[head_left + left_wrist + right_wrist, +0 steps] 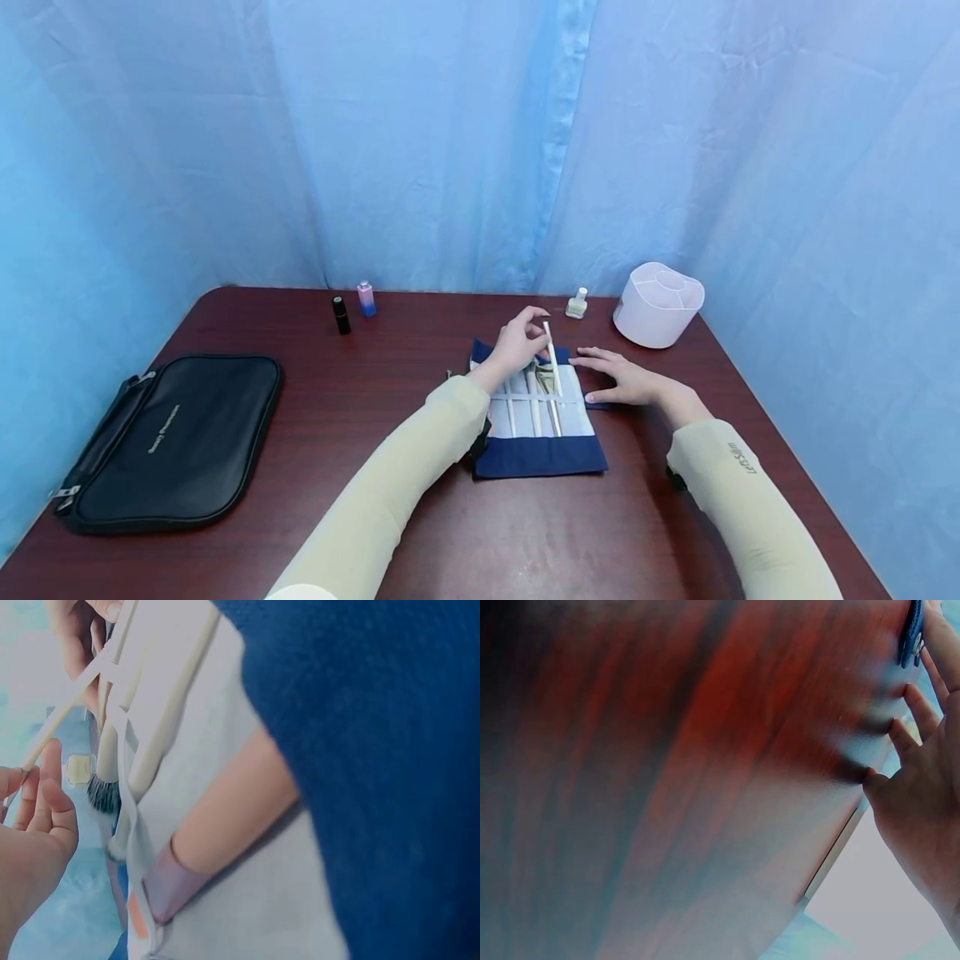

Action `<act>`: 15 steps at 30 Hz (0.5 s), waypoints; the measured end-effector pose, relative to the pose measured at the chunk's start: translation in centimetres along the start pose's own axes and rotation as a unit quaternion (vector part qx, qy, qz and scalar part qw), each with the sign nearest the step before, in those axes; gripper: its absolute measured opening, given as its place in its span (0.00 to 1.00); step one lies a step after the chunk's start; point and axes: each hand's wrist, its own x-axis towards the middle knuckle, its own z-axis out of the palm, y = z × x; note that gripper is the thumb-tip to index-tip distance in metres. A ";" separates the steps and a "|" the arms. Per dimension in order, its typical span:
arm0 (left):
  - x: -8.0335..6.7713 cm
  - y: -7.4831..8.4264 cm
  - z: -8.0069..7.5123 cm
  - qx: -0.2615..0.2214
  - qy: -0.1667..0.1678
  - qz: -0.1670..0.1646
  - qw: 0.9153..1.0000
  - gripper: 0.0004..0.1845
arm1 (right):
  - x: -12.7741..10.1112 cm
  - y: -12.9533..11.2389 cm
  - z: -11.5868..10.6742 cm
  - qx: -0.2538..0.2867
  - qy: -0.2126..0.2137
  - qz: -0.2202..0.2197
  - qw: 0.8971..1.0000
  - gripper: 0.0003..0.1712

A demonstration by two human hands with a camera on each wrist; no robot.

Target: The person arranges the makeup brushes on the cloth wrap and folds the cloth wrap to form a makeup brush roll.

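Observation:
A blue and white fabric brush roll [536, 454] lies unrolled at the middle of the table, with several white-handled brushes under its straps. My left hand [534, 332] pinches the upper end of one thin white brush [553, 367] that slants over the roll. In the left wrist view the fingers [46, 802] sit at the thin white handle [56, 724], beside a dark-bristled brush [101, 793] and the blue cloth [375, 750]. My right hand [618, 379] lies flat, fingers straight, on the roll's right edge. The right wrist view shows that hand [922, 787] over the blurred table top [667, 787].
A black zip pouch [172, 437] lies at the left. At the back stand a small black bottle [341, 315], a pink and blue bottle [366, 298], a pale bottle [577, 304] and a white divided holder [658, 304]. Blue curtains close the table in.

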 end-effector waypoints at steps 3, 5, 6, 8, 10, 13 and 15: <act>0.0 -0.3 0.1 -0.012 -0.017 -0.016 1.000 0.19 | 0.1 0.0 0.1 -0.001 0.003 -0.007 1.000 0.41; -0.1 -0.5 0.1 -0.025 -0.029 -0.027 0.999 0.19 | 0.2 -0.1 0.1 -0.003 0.004 -0.008 1.000 0.41; -0.2 -0.5 0.0 -0.033 -0.034 -0.034 0.998 0.18 | 0.2 -0.1 0.1 -0.002 0.003 -0.007 1.000 0.41; -0.3 -0.7 -0.1 -0.035 -0.043 -0.044 0.997 0.18 | 0.1 -0.2 0.2 -0.002 0.002 -0.004 1.000 0.42; -0.4 -0.9 -0.1 -0.023 -0.055 -0.053 0.997 0.18 | 0.1 -0.2 0.1 0.000 0.000 -0.001 1.000 0.42; -0.7 -1.0 -0.2 0.008 -0.071 -0.060 0.996 0.21 | 0.1 -0.2 0.2 -0.001 0.002 -0.003 1.000 0.41; -0.8 -1.2 -0.2 0.028 -0.084 -0.059 0.994 0.23 | 0.1 -0.2 0.2 -0.003 0.004 -0.006 1.000 0.41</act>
